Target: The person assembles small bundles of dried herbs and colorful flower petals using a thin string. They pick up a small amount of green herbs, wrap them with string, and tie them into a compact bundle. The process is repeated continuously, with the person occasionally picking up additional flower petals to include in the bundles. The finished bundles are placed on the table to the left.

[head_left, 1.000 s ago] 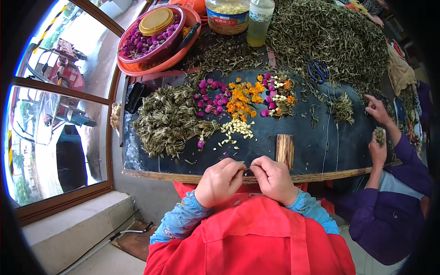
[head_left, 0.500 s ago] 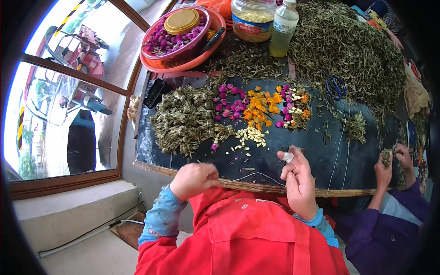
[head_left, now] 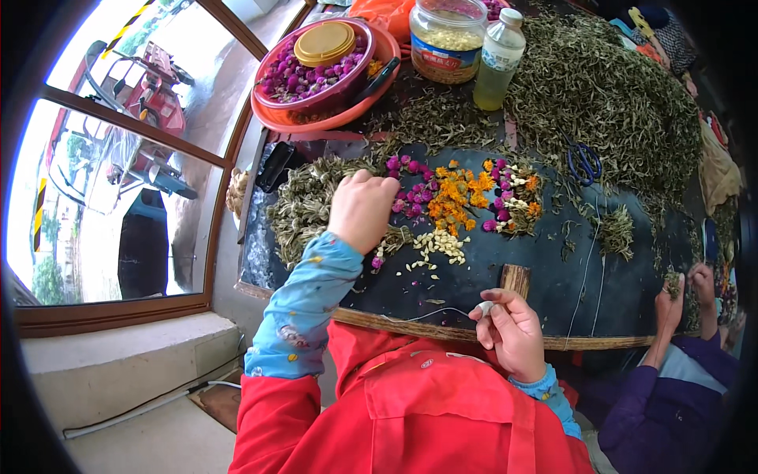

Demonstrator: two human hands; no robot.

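My left hand (head_left: 362, 209) reaches over the pile of tied dried-herb bundles (head_left: 304, 197), next to loose purple flower heads (head_left: 414, 189). Its back faces up and the fingertips are hidden, so what it touches cannot be seen. Near the table's front edge, my right hand (head_left: 512, 336) has its fingers curled together, with white tape round one finger. A thin white thread (head_left: 426, 314) runs from those fingers across the dark tabletop. Orange flowers (head_left: 456, 193), pale petals (head_left: 438, 246) and a mixed row of flowers (head_left: 513, 197) lie beyond the hands.
A short wooden block (head_left: 515, 280) lies beyond my right hand. Farther off are stacked basins (head_left: 276, 118), a clear jar (head_left: 446, 59), a bottle (head_left: 499, 67), scissors (head_left: 584, 162) and a large heap of dried herbs (head_left: 608, 95). At the right, a co-worker's hands (head_left: 671, 304) hold herbs.
My left hand has moved from the table's front edge, forward onto the herb bundles. My right hand has moved slightly down and curled, uncovering the wooden block.
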